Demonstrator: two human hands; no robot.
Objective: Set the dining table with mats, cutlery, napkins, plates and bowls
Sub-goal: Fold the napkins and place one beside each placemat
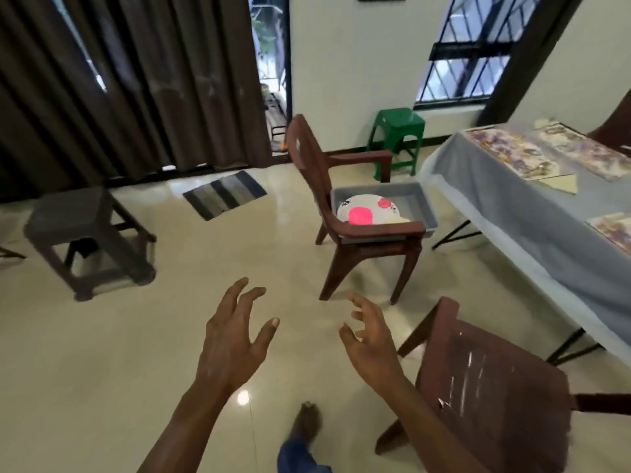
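Many folds of dark brown curtain (119, 80) cover the far wall on the left. Below them a dark plastic stool (85, 213) stands on the glossy cream floor, and a striped grey doormat (223, 194) lies by a doorway.

Low in the middle, the person's left hand (235, 339) is held out over the floor, its back to the camera, fingers spread wide and lightly bent, holding nothing. Just to its right, apart from it, the right hand (372, 343) is also empty, with fingers spread and curled like a claw. A bare foot (307, 421) and a blue trouser leg show beneath the hands.

Beyond the hands stands a brown armchair (314, 165). A grey tray (420, 199) sits on its seat, and in the tray lies a white plate (375, 213) with pink flowers. A green stool (397, 128) stands behind the armchair, under a barred window (478, 52).

At lower right is the back of a second brown chair (495, 387), near the camera.

Along the right edge runs the dining table (512, 213), covered in a grey cloth. Two patterned mats (508, 150) lie side by side at its far end, with a cream napkin (561, 184) folded in a triangle at the near edge of one. A third mat (611, 230) lies nearer, cut off by the edge. Something small rests on the first mat, too blurred to identify.
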